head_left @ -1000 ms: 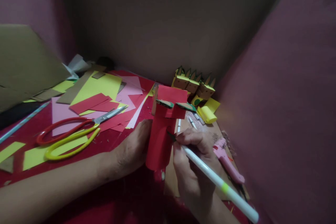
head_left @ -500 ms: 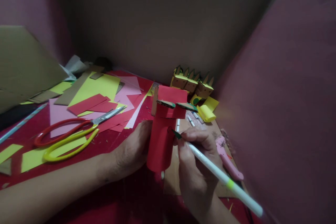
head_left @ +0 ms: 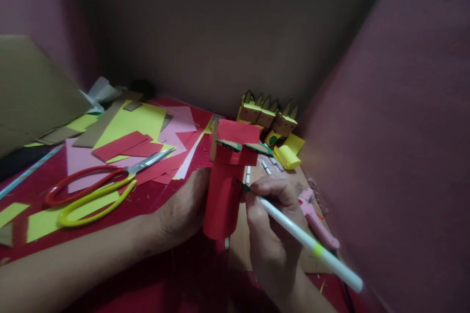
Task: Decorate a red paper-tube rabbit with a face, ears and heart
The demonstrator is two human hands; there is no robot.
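A red paper figure (head_left: 222, 200), a tube body with a boxy head and two green-edged cardboard pieces on its front, stands upright in my left hand (head_left: 191, 195). The fingers of that hand are mostly hidden behind the tube. My right hand (head_left: 273, 234) pinches a white marker pen (head_left: 293, 230) with a dark green tip and a yellow-green band. Its tip touches, or nearly touches, the right side of the tube, beside a small dark mark. Underneath lies a brown board (head_left: 240, 252).
Scissors (head_left: 132, 171) with red and yellow handles lie on paper scraps (head_left: 135, 122) at left. Yellow-and-cardboard figures (head_left: 266, 112) stand at the back. A pink-handled tool (head_left: 317, 222) and a yellow paper roll (head_left: 288, 156) are at right; a cardboard sheet (head_left: 33, 88) rises far left.
The whole view has shifted slightly, so everything sits a little further left. Both hands keep their holds, and the pen tip remains at the same spot on the tube.
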